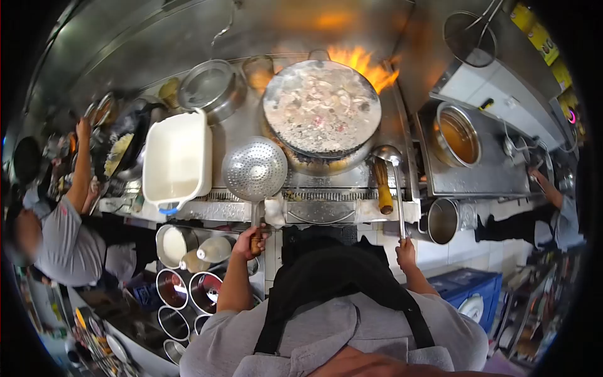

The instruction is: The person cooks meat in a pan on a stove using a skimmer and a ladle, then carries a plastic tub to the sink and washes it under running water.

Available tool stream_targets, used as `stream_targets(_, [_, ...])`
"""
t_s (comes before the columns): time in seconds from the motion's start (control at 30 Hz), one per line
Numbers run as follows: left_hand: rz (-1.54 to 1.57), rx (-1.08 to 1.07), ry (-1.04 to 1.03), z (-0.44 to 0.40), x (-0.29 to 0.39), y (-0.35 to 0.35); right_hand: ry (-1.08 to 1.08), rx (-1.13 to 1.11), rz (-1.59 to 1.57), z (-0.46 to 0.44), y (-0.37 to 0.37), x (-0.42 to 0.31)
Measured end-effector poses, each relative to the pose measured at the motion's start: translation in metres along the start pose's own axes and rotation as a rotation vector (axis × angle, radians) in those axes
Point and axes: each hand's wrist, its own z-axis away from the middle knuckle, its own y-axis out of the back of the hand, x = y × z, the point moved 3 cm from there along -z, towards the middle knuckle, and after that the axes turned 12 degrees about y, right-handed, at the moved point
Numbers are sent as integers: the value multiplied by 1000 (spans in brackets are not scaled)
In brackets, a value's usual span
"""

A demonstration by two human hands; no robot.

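Observation:
My left hand (250, 242) is closed round the wooden handle of a perforated skimmer (255, 168), whose wide bowl is over the stove top left of the wok. In my right hand (406, 251) is the long metal handle of a ladle (387, 154); its bowl is near the stove's right side, by a bamboo brush (383, 188) with a yellow handle. A large wok (321, 148) sits on the burner, full of foamy, bubbling liquid with pale pieces in it. Orange flames (364, 66) rise behind its right rim.
A white plastic tub (178, 160) stands left of the skimmer, a metal pot (213, 88) behind it. At right, a pot of brown liquid (457, 135) rests on the steel counter. Several seasoning containers (171, 289) are at lower left. Co-workers (69, 232) stand at both sides.

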Motion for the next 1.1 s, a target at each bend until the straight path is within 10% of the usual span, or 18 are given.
stream_targets(0.2, [-240,214,-285,27,17,-22,-326,24,-337,28,35,-138])
stream_targets(0.37, [-350,265,-478,65,24,-48,-105,-33,-910,-23,39,-165])
stream_targets(0.67, [-957,479,-913,29,185,-201,280,-297,-658,-203,54,-327])
stream_targets(0.77, [-1298,872,-952,1,217,-257,279,-267,-435,-246,35,-338])
stream_targets(0.87, [-1429,1039,-772,-39,229,-281,756,102,154,-292,-9,-317])
stream_targets(0.97, [-1457,1036,-751,-85,224,-285,606,-101,237,-270,-47,-343])
stream_targets(1.1, [-1014,728,-512,-109,219,-277,-19,-472,-772,-209,-52,-401])
